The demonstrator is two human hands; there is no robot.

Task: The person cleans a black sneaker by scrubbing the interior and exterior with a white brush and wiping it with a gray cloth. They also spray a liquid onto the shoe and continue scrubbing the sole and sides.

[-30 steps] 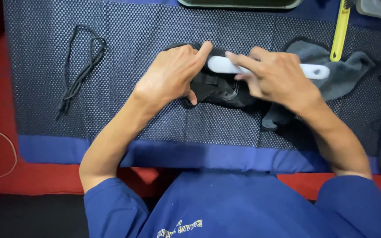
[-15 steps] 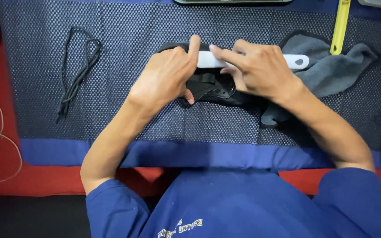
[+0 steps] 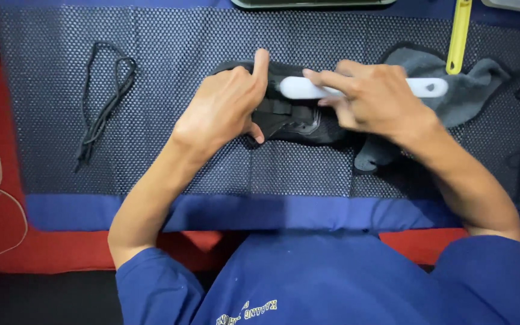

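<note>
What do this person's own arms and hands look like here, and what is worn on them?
Both hands, left hand and right hand, are bare: no gloves, rings, watch or bands show. The forearms are bare too. Short blue sleeves of a blue T-shirt with small pale lettering on the chest cover the upper arms.

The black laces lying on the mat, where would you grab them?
Grab the black laces at the looped top end, coming straight down from above. The strands bunch close together there, so one pinch probably catches them all. Nothing lies on them, and both the left hand and right hand are busy at the black shoe.
</note>
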